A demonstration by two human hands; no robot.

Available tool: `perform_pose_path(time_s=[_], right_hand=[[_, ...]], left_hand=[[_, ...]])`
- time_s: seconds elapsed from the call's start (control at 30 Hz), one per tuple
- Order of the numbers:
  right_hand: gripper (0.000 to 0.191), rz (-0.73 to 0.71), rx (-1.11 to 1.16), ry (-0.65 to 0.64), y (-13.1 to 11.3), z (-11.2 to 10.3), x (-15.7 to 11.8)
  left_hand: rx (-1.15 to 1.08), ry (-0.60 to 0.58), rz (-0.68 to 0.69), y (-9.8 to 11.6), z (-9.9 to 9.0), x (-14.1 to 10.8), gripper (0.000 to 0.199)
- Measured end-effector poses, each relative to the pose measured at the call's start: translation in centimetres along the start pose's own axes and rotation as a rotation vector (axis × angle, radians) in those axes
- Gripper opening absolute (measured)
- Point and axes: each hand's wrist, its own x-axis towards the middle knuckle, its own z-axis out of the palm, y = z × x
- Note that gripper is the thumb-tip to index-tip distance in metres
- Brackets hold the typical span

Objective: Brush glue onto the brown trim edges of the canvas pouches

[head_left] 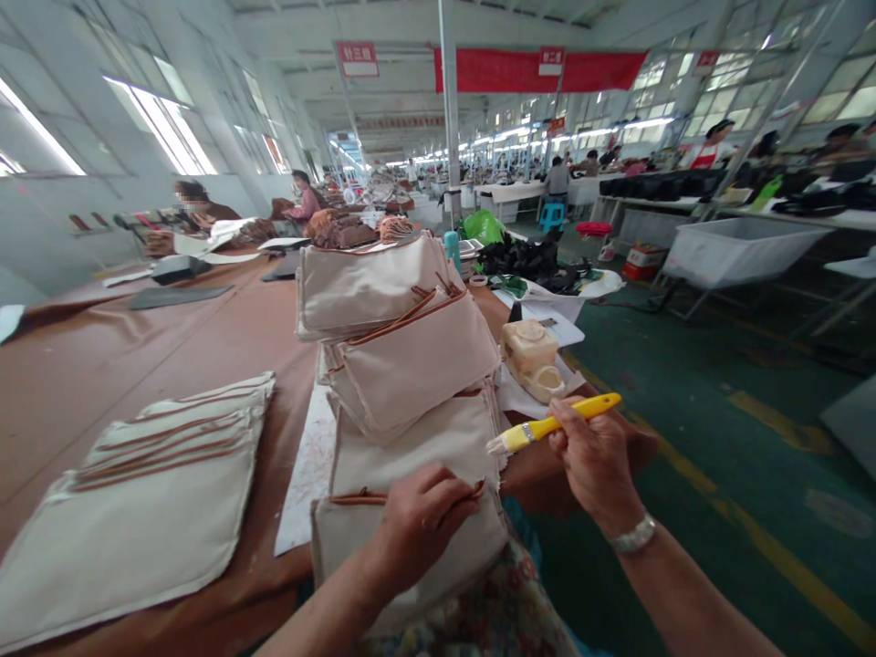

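Here on the long brown workbench [143, 383], cream canvas pouches [411, 383] lie overlapped in a stack, each edged with tan leather piping [356, 499]. The left hand [421, 529] pinches that piping on the nearest pouch, while the right hand [595, 465] grips a yellow-handled brush [554, 422], pale bristles pointing left.

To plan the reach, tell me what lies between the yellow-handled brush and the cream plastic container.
In the head view, a sheet of white paper lies between the yellow-handled brush and the cream plastic container, which rests on it.
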Motion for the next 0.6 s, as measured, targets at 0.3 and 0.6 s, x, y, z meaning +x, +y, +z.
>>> perform_pose_path(time_s=[0.3,0.6], right_hand=[[0.033,0.094,-0.045,-0.412,-5.9,-1.4,-3.6],[0.035,0.004,-0.138,-0.339,-5.9,-0.5,-4.1]], left_hand=[[0.348,-0.089,0.299,2.0,-1.3,0.1,0.017],[0.41,-0.182,0.273,2.1,-2.0,-0.1,0.022]])
